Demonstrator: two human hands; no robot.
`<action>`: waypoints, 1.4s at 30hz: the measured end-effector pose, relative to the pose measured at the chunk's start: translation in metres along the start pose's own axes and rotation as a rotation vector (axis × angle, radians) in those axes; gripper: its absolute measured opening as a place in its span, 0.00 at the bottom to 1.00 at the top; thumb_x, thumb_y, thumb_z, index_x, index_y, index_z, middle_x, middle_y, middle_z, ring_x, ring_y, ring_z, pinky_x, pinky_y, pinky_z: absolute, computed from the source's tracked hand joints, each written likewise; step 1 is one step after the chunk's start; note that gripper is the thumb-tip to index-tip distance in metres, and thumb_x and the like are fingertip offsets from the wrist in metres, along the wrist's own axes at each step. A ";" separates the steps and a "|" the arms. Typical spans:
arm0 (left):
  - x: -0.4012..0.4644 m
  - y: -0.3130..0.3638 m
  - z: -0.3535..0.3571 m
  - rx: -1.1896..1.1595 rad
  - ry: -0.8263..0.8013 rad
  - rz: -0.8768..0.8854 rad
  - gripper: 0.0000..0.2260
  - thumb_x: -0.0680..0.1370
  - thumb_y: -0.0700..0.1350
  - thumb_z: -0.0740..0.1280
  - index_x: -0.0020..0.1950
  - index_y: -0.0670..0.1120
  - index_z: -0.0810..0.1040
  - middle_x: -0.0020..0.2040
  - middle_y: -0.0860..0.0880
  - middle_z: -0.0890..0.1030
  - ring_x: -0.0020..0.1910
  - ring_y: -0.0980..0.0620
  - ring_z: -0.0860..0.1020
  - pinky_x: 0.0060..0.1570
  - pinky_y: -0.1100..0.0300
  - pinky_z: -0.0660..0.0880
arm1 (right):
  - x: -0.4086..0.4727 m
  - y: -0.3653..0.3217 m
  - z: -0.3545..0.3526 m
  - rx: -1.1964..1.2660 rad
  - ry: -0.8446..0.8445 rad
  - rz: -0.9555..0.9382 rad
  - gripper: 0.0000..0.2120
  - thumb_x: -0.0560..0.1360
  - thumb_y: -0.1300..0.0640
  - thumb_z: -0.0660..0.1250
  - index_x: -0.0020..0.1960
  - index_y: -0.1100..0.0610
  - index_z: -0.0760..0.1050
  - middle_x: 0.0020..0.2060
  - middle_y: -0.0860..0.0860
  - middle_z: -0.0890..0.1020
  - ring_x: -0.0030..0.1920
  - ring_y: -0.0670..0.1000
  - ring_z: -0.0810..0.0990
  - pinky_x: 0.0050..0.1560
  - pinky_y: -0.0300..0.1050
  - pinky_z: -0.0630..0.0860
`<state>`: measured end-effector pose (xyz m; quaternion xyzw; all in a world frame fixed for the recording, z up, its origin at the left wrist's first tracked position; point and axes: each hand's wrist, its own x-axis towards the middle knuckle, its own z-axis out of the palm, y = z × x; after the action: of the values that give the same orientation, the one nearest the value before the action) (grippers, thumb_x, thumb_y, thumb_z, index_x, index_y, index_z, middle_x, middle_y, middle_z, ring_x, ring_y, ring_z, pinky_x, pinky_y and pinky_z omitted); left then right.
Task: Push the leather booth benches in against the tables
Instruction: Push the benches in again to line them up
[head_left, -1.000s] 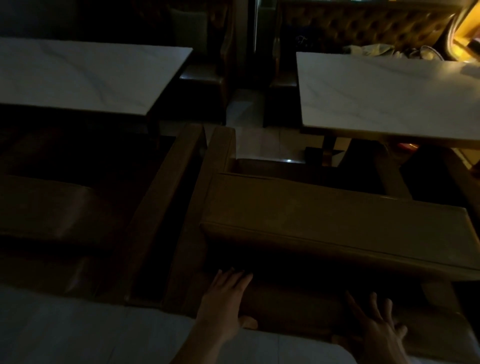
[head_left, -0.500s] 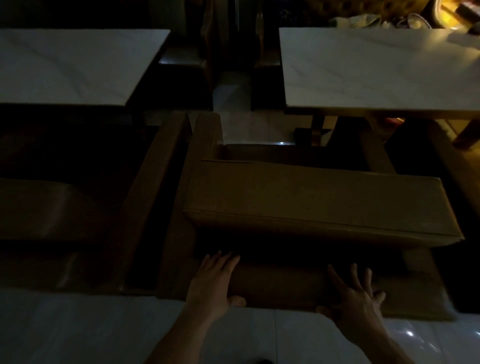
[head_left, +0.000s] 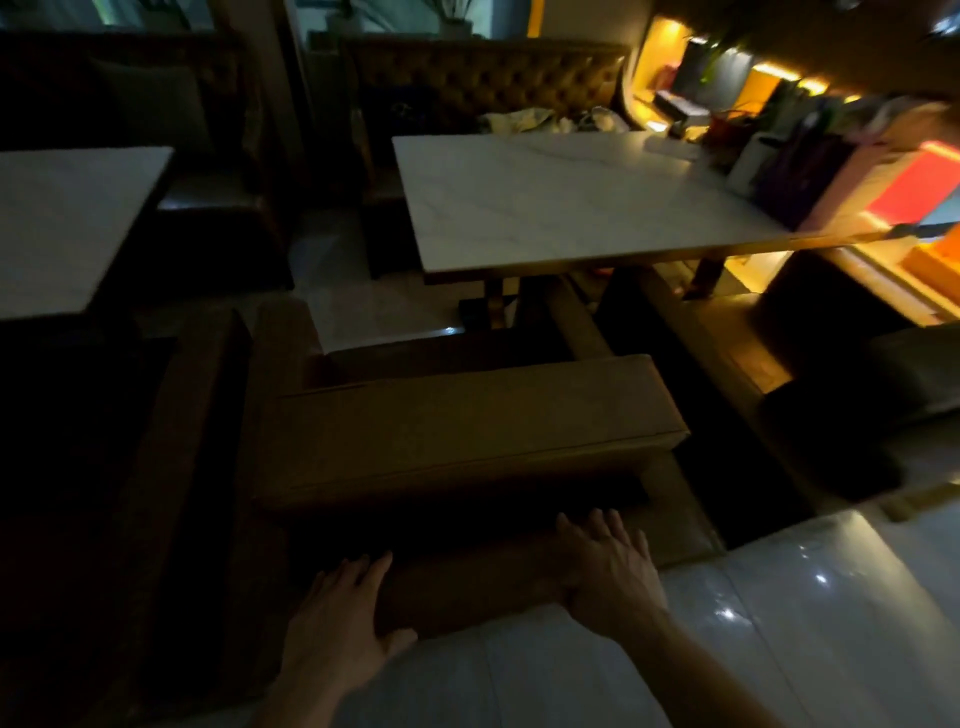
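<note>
In a dim dining room, a left hand (head_left: 340, 616) and right hand (head_left: 610, 569), fingers straight and slightly spread, press the brown leather bench (head_left: 467, 436) facing a marble-topped table (head_left: 561, 202).

Dim restaurant dining room — marble-top tables (head_left: 571, 208), tufted leather booth benches (head_left: 488, 83), glossy tiled floor (head_left: 779, 623)

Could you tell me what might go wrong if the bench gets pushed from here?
The left hand and right hand press flat on the bench near one side, so it may swing askew. The glossy floor might let it slide too fast into the table pedestal. Dim light hides gaps beside it.
</note>
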<state>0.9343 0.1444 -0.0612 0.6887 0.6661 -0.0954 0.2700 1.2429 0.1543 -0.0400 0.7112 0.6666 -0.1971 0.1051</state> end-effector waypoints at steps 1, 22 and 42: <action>-0.003 0.004 -0.006 -0.007 -0.004 0.015 0.44 0.69 0.73 0.62 0.78 0.61 0.45 0.80 0.53 0.52 0.77 0.47 0.53 0.75 0.47 0.54 | -0.010 0.000 -0.006 0.014 0.028 0.014 0.46 0.71 0.31 0.64 0.80 0.42 0.44 0.81 0.56 0.51 0.80 0.61 0.45 0.77 0.66 0.49; -0.060 0.177 -0.080 0.029 0.094 0.370 0.44 0.69 0.76 0.59 0.78 0.60 0.47 0.80 0.54 0.53 0.78 0.51 0.51 0.76 0.47 0.52 | -0.152 0.084 -0.090 0.153 0.197 0.110 0.42 0.74 0.33 0.64 0.80 0.40 0.44 0.81 0.55 0.50 0.80 0.59 0.48 0.78 0.60 0.50; -0.069 0.518 -0.004 0.019 0.167 0.431 0.43 0.69 0.74 0.62 0.78 0.60 0.48 0.80 0.53 0.53 0.78 0.49 0.52 0.75 0.46 0.55 | -0.180 0.438 -0.141 0.167 0.325 0.117 0.44 0.72 0.28 0.62 0.80 0.41 0.47 0.81 0.55 0.51 0.80 0.58 0.49 0.77 0.58 0.51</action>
<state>1.4291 0.1042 0.1026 0.8232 0.5226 0.0155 0.2215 1.6902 0.0102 0.1126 0.7773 0.6139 -0.1279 -0.0517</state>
